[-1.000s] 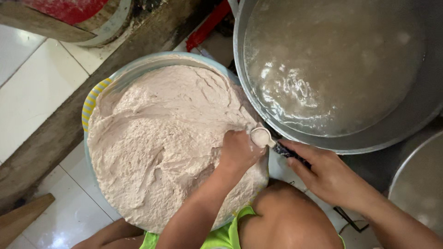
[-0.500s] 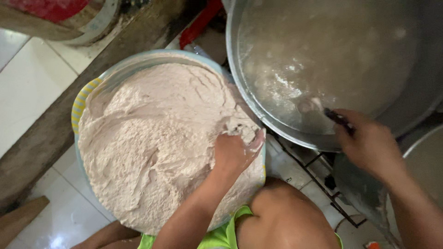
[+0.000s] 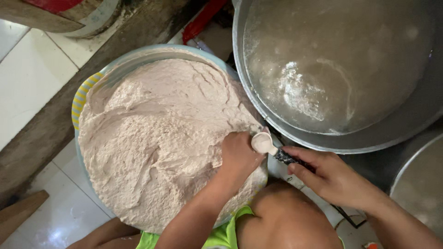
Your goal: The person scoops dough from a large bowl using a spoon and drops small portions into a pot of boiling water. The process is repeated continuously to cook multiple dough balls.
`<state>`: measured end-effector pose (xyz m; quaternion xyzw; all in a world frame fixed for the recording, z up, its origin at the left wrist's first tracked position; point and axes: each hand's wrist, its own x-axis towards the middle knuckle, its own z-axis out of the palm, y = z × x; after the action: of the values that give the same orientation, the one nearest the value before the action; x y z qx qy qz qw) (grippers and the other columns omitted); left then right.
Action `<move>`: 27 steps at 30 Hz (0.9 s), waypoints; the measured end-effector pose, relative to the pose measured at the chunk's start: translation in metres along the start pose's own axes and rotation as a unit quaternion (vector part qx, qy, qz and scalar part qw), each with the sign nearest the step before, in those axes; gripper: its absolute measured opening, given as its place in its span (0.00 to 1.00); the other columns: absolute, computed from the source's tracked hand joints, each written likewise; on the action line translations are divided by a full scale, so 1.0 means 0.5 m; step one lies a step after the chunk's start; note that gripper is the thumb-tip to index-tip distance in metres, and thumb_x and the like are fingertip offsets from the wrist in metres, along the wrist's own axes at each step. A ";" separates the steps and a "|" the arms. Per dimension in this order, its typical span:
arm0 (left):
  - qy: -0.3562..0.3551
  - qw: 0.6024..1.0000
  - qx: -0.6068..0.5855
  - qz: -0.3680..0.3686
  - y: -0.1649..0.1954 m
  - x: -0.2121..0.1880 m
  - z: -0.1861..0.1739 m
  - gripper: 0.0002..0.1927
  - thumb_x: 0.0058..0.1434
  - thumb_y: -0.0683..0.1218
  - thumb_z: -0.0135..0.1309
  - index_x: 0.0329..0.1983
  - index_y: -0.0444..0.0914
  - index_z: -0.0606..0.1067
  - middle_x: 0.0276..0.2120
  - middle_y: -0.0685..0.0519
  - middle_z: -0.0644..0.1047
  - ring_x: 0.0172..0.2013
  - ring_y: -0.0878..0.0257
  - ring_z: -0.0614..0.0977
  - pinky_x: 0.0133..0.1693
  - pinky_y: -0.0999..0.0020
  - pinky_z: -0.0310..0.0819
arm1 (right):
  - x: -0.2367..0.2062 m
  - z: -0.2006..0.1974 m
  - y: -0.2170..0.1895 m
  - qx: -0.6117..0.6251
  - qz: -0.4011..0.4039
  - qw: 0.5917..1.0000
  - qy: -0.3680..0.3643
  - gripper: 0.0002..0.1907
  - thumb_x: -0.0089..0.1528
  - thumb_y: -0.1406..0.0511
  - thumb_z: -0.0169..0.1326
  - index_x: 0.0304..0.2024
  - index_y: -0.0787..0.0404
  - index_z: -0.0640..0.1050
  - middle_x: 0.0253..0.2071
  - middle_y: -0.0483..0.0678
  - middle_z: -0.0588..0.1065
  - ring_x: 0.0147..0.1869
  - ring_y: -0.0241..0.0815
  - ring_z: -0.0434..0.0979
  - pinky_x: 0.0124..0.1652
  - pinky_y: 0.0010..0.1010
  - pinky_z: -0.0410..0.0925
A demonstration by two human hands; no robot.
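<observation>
1. Right hand [image 3: 339,177]: fingers closed round the dark handle of a spoon [image 3: 264,143]; its pale bowl faces up, coated in paste, just above the basin's near rim.
2. Left hand [image 3: 237,154]: curled and pressed into the dough [image 3: 157,138] beside the spoon's bowl; whether it grips a lump cannot be told.
3. Dough: pinkish-grey, thick, rough-surfaced mass heaped in a round basin [image 3: 134,57] with a pale blue rim, set at the person's knees.
4. Yellow-and-white striped edge [image 3: 79,99]: shows at the basin's left side.
5. Large metal pot [image 3: 332,74]: upper right, touching the basin's rim, holding cloudy water with white froth.
6. Second metal vessel [image 3: 415,184]: lower right, partly in view.
7. Red object [image 3: 198,20]: top centre, between basin and pot.
8. Floor [image 3: 27,78]: white tiles, crossed by a worn wooden beam [image 3: 41,138].
</observation>
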<state>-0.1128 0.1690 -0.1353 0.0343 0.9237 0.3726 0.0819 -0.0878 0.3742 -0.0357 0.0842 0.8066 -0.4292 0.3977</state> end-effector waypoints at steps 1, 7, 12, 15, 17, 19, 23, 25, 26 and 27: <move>-0.004 1.000 -0.006 0.012 0.005 0.003 -0.012 0.13 0.49 0.54 0.65 0.23 0.40 0.80 0.23 0.43 0.79 0.28 0.43 0.81 0.33 0.49 0.76 | 0.002 -0.007 0.006 -0.013 0.008 1.000 -0.003 0.27 0.64 0.62 0.56 0.67 0.51 0.75 0.40 0.54 0.82 0.42 0.45 0.83 0.43 0.33 0.76; 0.036 0.994 0.001 0.102 0.031 0.004 -0.056 0.13 0.54 0.57 0.63 0.24 0.44 0.81 0.22 0.50 0.81 0.25 0.47 0.81 0.30 0.50 0.74 | 0.011 -0.074 0.057 -0.137 -0.073 0.969 0.190 0.29 0.62 0.62 0.54 0.67 0.57 0.71 0.53 0.62 0.79 0.50 0.50 0.82 0.47 0.37 0.72; -0.002 0.983 0.075 0.166 0.012 0.003 -0.031 0.14 0.62 0.56 0.61 0.25 0.46 0.82 0.21 0.49 0.80 0.23 0.45 0.80 0.27 0.50 0.73 | 0.020 -0.116 0.056 -0.173 0.128 0.954 0.209 0.27 0.66 0.62 0.56 0.68 0.53 0.73 0.48 0.61 0.81 0.45 0.52 0.84 0.45 0.41 0.73; 0.066 0.982 -0.051 0.172 -0.012 -0.008 -0.013 0.10 0.68 0.52 0.57 0.34 0.43 0.80 0.30 0.51 0.81 0.30 0.48 0.82 0.33 0.54 0.75 | 0.015 -0.094 0.037 -0.145 0.144 0.961 0.188 0.25 0.67 0.62 0.54 0.68 0.56 0.72 0.43 0.60 0.83 0.42 0.50 0.84 0.42 0.39 0.74; 0.049 0.990 -0.027 0.129 -0.023 -0.017 0.003 0.11 0.66 0.52 0.59 0.32 0.43 0.80 0.28 0.51 0.81 0.29 0.49 0.82 0.31 0.53 0.75 | 0.003 -0.060 0.026 -0.033 0.021 0.985 0.168 0.24 0.64 0.62 0.55 0.62 0.60 0.74 0.43 0.54 0.84 0.44 0.44 0.83 0.42 0.34 0.74; 0.067 0.986 -0.006 0.154 -0.038 -0.022 0.015 0.08 0.61 0.52 0.61 0.31 0.43 0.80 0.28 0.51 0.81 0.29 0.49 0.83 0.30 0.52 0.73 | -0.004 -0.020 0.016 -0.033 0.032 0.994 0.103 0.26 0.64 0.61 0.56 0.65 0.56 0.74 0.41 0.52 0.83 0.41 0.46 0.82 0.40 0.33 0.75; 0.024 0.984 -0.044 0.173 -0.059 -0.031 0.029 0.09 0.53 0.50 0.63 0.33 0.42 0.81 0.28 0.50 0.82 0.29 0.47 0.83 0.31 0.54 0.74 | -0.013 0.018 -0.001 -0.001 -0.115 0.991 0.073 0.28 0.63 0.64 0.52 0.65 0.62 0.70 0.43 0.50 0.84 0.44 0.36 0.83 0.42 0.28 0.75; -0.035 0.994 -0.062 0.088 -0.056 -0.027 0.026 0.10 0.52 0.50 0.64 0.32 0.40 0.80 0.26 0.47 0.81 0.28 0.47 0.83 0.33 0.56 0.77 | -0.010 0.021 -0.007 -0.022 -0.157 0.985 0.062 0.26 0.64 0.64 0.53 0.65 0.63 0.71 0.45 0.50 0.83 0.45 0.35 0.83 0.43 0.28 0.74; -0.045 0.997 -0.050 0.038 -0.049 -0.023 0.022 0.11 0.51 0.51 0.64 0.32 0.39 0.80 0.26 0.46 0.81 0.29 0.46 0.84 0.34 0.57 0.78 | -0.008 0.019 -0.008 -0.033 -0.178 0.982 0.057 0.26 0.64 0.64 0.54 0.64 0.63 0.71 0.47 0.50 0.82 0.45 0.35 0.84 0.43 0.29 0.74; -0.056 0.998 -0.038 -0.012 -0.040 -0.018 0.016 0.12 0.50 0.51 0.64 0.31 0.38 0.80 0.26 0.44 0.80 0.29 0.46 0.84 0.35 0.58 0.79 | -0.004 0.017 -0.008 -0.010 -0.141 0.989 0.038 0.25 0.64 0.63 0.53 0.64 0.62 0.72 0.43 0.49 0.82 0.42 0.34 0.83 0.41 0.29 0.74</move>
<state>-0.1027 0.1589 -0.1538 0.0409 0.9031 0.4043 0.1387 -0.0835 0.3655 -0.0344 -0.0181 0.8293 -0.4693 0.3030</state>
